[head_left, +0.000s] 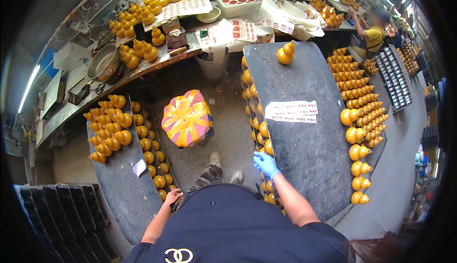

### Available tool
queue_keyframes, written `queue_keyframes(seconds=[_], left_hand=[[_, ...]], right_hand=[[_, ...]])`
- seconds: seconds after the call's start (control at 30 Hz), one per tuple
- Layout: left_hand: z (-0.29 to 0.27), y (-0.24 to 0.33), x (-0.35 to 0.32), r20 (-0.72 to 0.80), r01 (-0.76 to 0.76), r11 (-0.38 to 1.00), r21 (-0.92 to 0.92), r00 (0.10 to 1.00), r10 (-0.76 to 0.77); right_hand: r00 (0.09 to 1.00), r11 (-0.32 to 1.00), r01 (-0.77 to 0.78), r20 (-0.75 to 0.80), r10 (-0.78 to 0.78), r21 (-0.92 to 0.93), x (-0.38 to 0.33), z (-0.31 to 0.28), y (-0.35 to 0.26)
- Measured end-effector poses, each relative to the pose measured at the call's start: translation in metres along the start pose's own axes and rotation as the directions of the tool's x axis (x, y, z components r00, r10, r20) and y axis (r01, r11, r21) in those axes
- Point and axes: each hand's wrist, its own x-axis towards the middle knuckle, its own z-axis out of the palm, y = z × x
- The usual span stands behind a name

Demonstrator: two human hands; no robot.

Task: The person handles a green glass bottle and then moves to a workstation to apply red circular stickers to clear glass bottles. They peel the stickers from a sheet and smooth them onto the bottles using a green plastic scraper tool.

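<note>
My right hand (266,164), in a blue glove, is held over the left edge of a dark board (304,168). Its fingers are stretched out and slightly apart, with nothing in them. My bare left hand (174,197) hangs loosely bent beside another dark board (119,187), fingers partly spread and no object seen in it. Golden-brown gourds (164,168) in rows stand on a lower level by that hand. On the right board lie a printed paper sheet (291,111) with small red figures and, at the far end, one upright gourd (286,53).
A round stool (186,119) wrapped in yellow and pink stands between the boards. Gourds (109,129) fill the left board's far part. The back workbench (190,49) carries gourds, a metal basin (104,63) and a white tub (238,6). A person (373,32) in yellow works far right.
</note>
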Motion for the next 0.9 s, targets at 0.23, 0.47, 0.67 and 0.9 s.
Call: queue_keyframes(seconds=[0.23, 0.47, 0.67, 0.9], left_hand=[[-0.039, 0.072, 0.133, -0.019, -0.123, 0.917, 0.378, 0.990, 0.141], [-0.069, 0.279, 0.233, -0.136, -0.137, 0.986, -0.096, 0.983, 0.123], [-0.050, 0.283, 0.270, -0.051, -0.029, 0.998, -0.053, 0.998, 0.026], [-0.077, 0.179, 0.315, 0.232, -0.066, 0.947, 0.315, 0.973, -0.009]], right_hand=[[0.994, 1.000, -0.010, -0.104, 0.013, 0.030, 0.035, -0.003, -0.056], [0.984, 0.982, -0.005, -0.172, 0.037, 0.186, 0.093, -0.029, -0.110], [0.977, 0.969, 0.147, -0.180, -0.111, 0.198, 0.210, -0.027, -0.193], [0.968, 0.944, 0.246, -0.106, -0.227, 0.222, 0.322, -0.007, -0.296]])
